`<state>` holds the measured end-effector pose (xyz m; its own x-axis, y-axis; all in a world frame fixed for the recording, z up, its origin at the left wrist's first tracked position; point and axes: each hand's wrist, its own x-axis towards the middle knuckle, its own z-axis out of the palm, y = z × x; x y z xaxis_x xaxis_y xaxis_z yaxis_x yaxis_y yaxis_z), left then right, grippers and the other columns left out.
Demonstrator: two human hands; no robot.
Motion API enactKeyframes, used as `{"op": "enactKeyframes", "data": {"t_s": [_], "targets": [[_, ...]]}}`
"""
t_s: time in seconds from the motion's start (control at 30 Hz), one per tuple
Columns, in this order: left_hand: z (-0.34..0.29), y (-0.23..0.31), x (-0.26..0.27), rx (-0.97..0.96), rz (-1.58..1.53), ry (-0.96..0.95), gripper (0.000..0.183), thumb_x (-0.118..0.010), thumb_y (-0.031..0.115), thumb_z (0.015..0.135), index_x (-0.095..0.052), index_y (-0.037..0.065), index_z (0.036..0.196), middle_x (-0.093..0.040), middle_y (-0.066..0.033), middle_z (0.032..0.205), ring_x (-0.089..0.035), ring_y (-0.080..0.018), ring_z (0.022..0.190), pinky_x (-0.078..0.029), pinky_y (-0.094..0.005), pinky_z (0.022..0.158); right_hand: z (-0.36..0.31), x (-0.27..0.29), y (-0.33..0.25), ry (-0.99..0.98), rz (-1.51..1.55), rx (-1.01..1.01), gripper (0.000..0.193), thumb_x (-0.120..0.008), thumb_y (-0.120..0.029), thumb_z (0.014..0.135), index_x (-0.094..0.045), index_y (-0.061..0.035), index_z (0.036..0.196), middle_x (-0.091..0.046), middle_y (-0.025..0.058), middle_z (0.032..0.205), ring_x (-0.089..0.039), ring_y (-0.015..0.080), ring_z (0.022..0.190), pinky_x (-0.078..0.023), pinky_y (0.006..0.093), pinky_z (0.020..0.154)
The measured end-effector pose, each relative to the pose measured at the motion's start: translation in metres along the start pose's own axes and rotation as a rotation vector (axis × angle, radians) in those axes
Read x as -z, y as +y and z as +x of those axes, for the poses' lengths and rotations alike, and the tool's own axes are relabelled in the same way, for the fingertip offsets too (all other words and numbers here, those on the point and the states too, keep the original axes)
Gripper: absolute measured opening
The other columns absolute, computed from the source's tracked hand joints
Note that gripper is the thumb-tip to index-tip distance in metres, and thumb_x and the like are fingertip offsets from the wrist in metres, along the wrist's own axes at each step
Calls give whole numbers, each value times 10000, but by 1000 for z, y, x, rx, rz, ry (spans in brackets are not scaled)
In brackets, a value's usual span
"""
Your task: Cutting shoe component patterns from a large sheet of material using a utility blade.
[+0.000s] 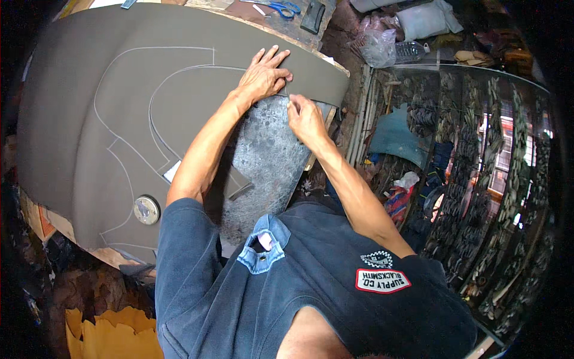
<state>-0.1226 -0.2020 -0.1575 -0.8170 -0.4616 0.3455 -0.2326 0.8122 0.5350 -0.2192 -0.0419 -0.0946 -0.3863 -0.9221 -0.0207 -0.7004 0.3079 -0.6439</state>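
A large grey-brown sheet [125, 30] marked with curved white outlines covers most of the table. My left hand [262, 79] presses on it near its right part, two fingers stretched forward and the others bent. Just to the right, my right hand [307, 122] is closed in a pinch at a cut edge of the sheet. Whatever sits between those fingertips is too small or hidden to make out. Below both hands the sheet is cut away, baring a mottled grey work surface [266, 158]. A small white piece [172, 172] shows beside my left forearm.
A round metal disc [146, 209] rests on the sheet at left. Blue-handled scissors [281, 7] and a dark case [313, 17] lie at the far edge. To the right stand a rack [472, 149] hung with dark strands and a plastic bottle [411, 51]. Yellow material [113, 335] lies lower left.
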Motion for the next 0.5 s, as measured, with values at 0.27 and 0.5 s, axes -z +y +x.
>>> {"op": "enactKeyframes", "data": {"t_s": [0.27,0.5], "targets": [[-18,-2,5,94,54,-73,229,-613,183,871,-706,197,1080,-397,-110,1531,-276,-362,1455,-195,-564,1171,-55,6,4,-94,-27,18,321,-589,-171,916,-633,38,1155,-651,280,1073,-629,430,1015,-492,472,916],[-110,56,134,479,-480,680,351,-572,260,987,-627,70,1276,-647,-88,1273,-577,-204,1203,-408,-314,1054,-96,60,-7,-280,-68,274,262,-613,-81,899,-641,-49,1158,-604,144,1003,-610,326,921,-512,398,822]]}}
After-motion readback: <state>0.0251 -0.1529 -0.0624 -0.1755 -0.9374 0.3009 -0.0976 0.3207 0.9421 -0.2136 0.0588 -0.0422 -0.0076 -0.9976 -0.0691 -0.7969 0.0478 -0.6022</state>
